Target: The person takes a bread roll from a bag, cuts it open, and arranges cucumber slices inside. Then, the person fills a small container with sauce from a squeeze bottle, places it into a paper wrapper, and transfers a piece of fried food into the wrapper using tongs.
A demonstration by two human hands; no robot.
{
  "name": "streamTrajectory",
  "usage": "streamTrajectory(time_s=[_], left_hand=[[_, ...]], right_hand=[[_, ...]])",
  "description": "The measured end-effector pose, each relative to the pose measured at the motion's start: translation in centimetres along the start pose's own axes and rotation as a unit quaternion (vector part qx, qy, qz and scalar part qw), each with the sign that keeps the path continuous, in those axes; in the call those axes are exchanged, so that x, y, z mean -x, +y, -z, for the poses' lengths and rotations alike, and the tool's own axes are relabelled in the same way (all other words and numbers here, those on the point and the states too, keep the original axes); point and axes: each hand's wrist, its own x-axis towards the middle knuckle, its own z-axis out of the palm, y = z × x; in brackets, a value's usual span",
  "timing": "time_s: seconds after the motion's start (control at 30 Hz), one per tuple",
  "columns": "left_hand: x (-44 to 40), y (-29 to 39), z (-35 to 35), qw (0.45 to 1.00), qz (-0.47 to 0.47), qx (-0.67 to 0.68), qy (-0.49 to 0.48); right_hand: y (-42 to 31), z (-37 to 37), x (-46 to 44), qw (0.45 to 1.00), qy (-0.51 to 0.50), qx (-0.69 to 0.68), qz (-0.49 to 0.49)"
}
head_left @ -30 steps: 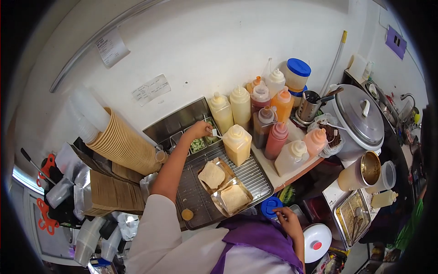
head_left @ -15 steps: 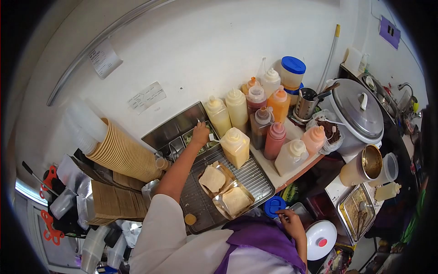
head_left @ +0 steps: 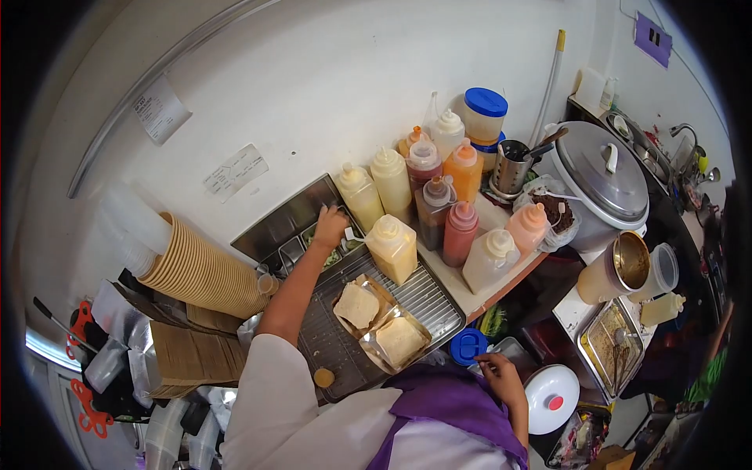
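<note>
My left hand (head_left: 332, 228) reaches into a steel container (head_left: 291, 207) by the wall, its fingers curled down among the chopped greens (head_left: 333, 257). Whatever they grip is hidden. My right hand (head_left: 502, 377) hangs loosely at the counter's near edge, thumb and fingers apart and nothing visible in it. It is beside a blue lid (head_left: 468, 345) and a white lid with a red knob (head_left: 551, 399). Two pieces of bread, one left (head_left: 357, 305) and one right (head_left: 402, 341), lie in shiny trays on a ridged metal tray (head_left: 345, 283). A bottle of pale yellow sauce (head_left: 393, 249) stands behind them.
Several squeeze bottles (head_left: 462, 233) crowd the ledge on the right, near a large lidded pot (head_left: 601, 176). Stacked paper cups (head_left: 205, 262) and folded brown cartons (head_left: 196, 354) stand at the left. A small round cup (head_left: 324, 377) sits at the tray's near corner.
The whole view has shifted slightly, moving the scene left. My left hand stays in the container, its fingers sunk a little lower. My right hand keeps nearly the same pose.
</note>
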Motion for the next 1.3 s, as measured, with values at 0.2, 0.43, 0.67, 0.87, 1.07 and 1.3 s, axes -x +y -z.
streamTrajectory(time_s=[0.2,0.43,0.67,0.87,1.07,1.3], left_hand=[[0.8,-1.1,3.3,0.964,0.160,0.212,0.027],[3.1,-2.4,3.6,0.758,0.346,0.545,0.092],[10.4,1.0,16.4,0.769,0.359,0.518,0.109],[15.0,13.7,22.1,0.770,0.303,0.556,-0.081],[18.4,19.3,14.9,0.542,0.345,0.757,-0.120],[20.4,21.0,14.0,0.405,0.332,0.849,-0.065]], right_hand=[[-0.4,-0.1,-0.5,1.000,-0.022,-0.002,0.002],[-2.4,-0.6,-2.0,0.995,-0.095,-0.003,0.036],[-4.8,-2.7,-4.9,0.943,-0.252,-0.217,0.022],[-9.4,-5.8,-9.0,0.952,-0.227,-0.177,0.105],[-9.0,-8.7,-12.4,0.953,-0.253,-0.016,0.165],[-6.6,-10.3,-13.2,0.935,-0.308,-0.178,0.004]])
